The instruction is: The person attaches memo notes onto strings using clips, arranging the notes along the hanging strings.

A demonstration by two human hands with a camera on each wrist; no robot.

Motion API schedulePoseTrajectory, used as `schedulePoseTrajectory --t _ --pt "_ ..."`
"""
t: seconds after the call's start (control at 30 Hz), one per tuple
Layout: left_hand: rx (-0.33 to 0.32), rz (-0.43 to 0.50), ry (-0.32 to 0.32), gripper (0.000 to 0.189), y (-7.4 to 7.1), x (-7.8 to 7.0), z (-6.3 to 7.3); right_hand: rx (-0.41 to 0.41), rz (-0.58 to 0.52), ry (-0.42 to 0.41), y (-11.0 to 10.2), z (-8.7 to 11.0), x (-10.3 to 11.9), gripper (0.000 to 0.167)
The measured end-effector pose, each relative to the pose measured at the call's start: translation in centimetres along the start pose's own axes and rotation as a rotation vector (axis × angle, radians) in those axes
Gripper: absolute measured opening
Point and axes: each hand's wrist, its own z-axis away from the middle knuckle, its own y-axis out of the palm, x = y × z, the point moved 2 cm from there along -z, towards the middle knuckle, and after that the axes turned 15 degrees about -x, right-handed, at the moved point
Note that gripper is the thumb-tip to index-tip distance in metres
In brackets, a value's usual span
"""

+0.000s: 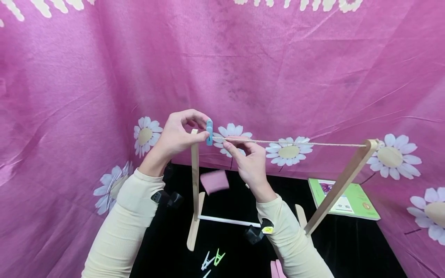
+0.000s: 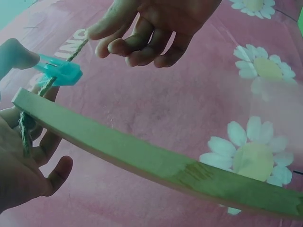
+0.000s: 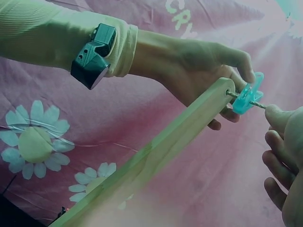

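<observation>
A light blue clothespin (image 1: 209,132) sits on a thin twine line (image 1: 295,143), close to the top of the left wooden post (image 1: 195,173). My left hand (image 1: 179,129) pinches this clothespin between thumb and fingers. In the left wrist view the twine passes through the clothespin (image 2: 64,72). A little to the right, my right hand (image 1: 248,154) pinches the twine with thumb and forefinger. Below the line, between the hands, a pink square piece (image 1: 214,181) appears blurred; whether it touches the table cannot be told.
The right wooden post (image 1: 342,189) holds the line's other end, and a white rod (image 1: 229,221) joins the stand low down. A white clothespin (image 1: 207,261) and a green clothespin (image 1: 219,257) lie on the black table. A green book (image 1: 358,200) lies behind the right post.
</observation>
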Motion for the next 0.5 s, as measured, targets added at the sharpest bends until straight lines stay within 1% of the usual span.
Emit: schedulePoseTrajectory --t 0.13,0.23,0.3,0.4,0.5 --pt "0.005 0.007 0.020 0.024 -0.3 0.3 0.0 0.003 0.005 0.011 -0.2 0.1 -0.4 0.017" --pt "0.000 0.011 0.009 0.024 -0.5 0.4 0.0 0.010 0.019 0.021 -0.5 0.4 -0.9 0.017" --pt "-0.002 0.015 -0.005 0.024 -0.5 0.5 0.0 0.015 0.031 0.042 -0.9 0.7 -1.5 0.017" --pt "-0.001 0.025 -0.017 0.024 -0.5 0.5 0.0 0.027 0.071 0.082 -2.1 1.5 -2.9 0.015" --pt "-0.002 0.031 -0.021 0.024 -0.6 0.6 0.1 0.046 0.144 0.108 -3.8 3.0 -4.7 0.013"
